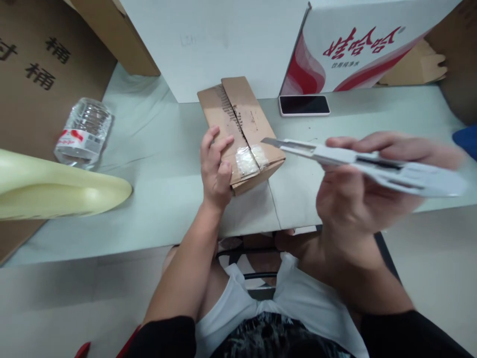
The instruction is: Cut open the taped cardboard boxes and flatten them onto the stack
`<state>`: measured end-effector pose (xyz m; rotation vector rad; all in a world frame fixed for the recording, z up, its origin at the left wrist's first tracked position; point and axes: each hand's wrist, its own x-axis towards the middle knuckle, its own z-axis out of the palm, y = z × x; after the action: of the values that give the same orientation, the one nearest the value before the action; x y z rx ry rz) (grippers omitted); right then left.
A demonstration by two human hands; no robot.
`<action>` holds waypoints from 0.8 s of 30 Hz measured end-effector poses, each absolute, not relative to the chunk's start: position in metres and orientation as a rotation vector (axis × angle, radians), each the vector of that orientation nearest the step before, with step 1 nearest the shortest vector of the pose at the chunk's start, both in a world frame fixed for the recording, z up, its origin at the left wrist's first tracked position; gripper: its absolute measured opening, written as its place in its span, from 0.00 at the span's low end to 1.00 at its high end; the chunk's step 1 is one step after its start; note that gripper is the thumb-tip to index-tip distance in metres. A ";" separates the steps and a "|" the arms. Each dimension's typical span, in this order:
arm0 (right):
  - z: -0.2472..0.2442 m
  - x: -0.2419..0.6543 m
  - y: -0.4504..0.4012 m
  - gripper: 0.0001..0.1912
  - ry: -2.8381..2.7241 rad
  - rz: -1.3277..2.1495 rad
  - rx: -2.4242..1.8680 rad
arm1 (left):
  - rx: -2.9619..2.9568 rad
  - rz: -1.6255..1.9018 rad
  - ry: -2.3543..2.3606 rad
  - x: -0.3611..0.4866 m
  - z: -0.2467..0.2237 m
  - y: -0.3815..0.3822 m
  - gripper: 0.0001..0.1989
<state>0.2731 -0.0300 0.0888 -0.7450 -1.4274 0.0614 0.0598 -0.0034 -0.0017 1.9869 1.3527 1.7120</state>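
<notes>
A small brown cardboard box (257, 117) lies tilted on the cloth-covered table, its top seam slit along most of its length. Clear tape (246, 161) crosses the seam at the end nearest me, and I cannot tell whether it is cut. My left hand (218, 171) grips the box's left side, fingers on the top face. In my right hand (354, 184) is a white utility knife (335, 155), blade out. The blade (271, 142) points left, over the box's right edge; whether it touches the cardboard I cannot tell.
A phone (304, 105) lies beyond the box, before a white carton with red print (350, 59). On the left are a water bottle (85, 133) and a pale yellow curved object (67, 189). Large cardboard (33, 114) stands at the left; something blue (467, 141) shows far right.
</notes>
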 end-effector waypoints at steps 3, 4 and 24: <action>0.084 0.264 -0.037 0.09 -1.530 0.188 -0.720 | 2.013 1.692 1.349 0.059 -0.001 -0.004 0.27; 0.082 0.264 -0.037 0.08 -1.566 0.225 -0.701 | 2.020 1.688 1.343 0.058 -0.001 -0.004 0.27; 0.090 0.259 -0.051 0.13 -1.816 0.145 -0.688 | 1.987 1.697 1.384 0.059 0.000 -0.004 0.28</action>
<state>0.2588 -0.0513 0.0896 -0.6880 -1.8163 0.1449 0.0585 -0.0039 0.0004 1.9869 1.3837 1.6969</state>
